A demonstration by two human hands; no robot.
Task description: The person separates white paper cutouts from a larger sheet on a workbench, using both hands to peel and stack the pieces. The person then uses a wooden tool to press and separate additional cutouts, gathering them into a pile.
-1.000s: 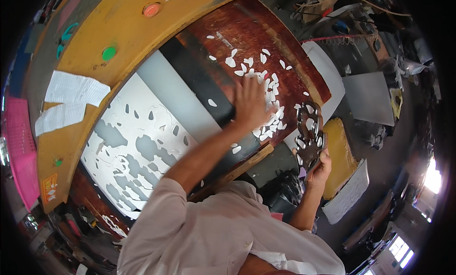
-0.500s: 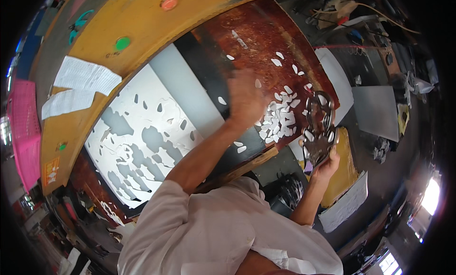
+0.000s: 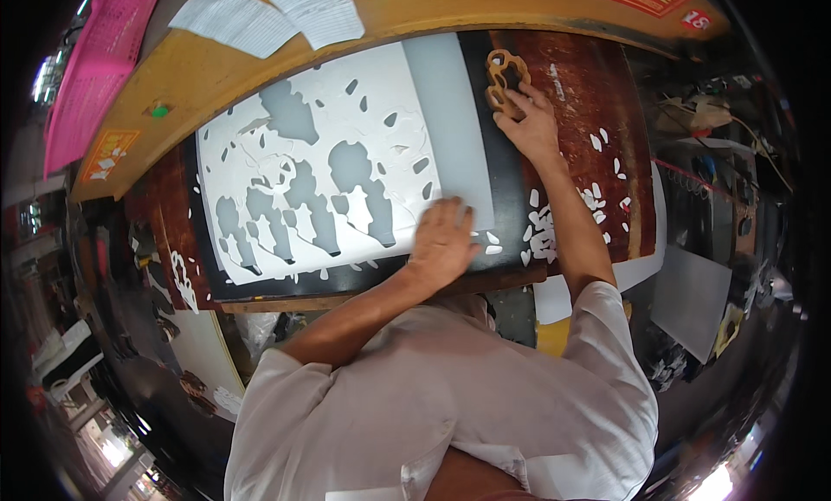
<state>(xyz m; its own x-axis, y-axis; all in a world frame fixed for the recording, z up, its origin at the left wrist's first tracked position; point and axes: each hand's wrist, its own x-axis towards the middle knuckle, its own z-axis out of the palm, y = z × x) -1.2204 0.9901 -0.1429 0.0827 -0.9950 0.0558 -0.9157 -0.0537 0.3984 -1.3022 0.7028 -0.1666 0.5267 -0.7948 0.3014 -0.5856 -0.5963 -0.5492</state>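
My right hand grips the near end of a looped, tan-coloured cutting die at the far edge of the black board. My left hand lies with fingers apart on the near right corner of the sheets, holding nothing that I can see. Under it are a white sheet full of cut-out openings and a pale grey sheet whose strip shows on the right. Small white cut pieces are heaped by my right forearm, which hides part of the heap.
A yellow machine beam crosses the far side, with papers on it. The reddish-brown tabletop bears scattered white pieces. A pink basket stands far left, and a grey panel lies off to the right.
My right hand has carried the die from beside the table's right end to the black board's far edge. My left hand has come back from near the white pieces onto the sheets.
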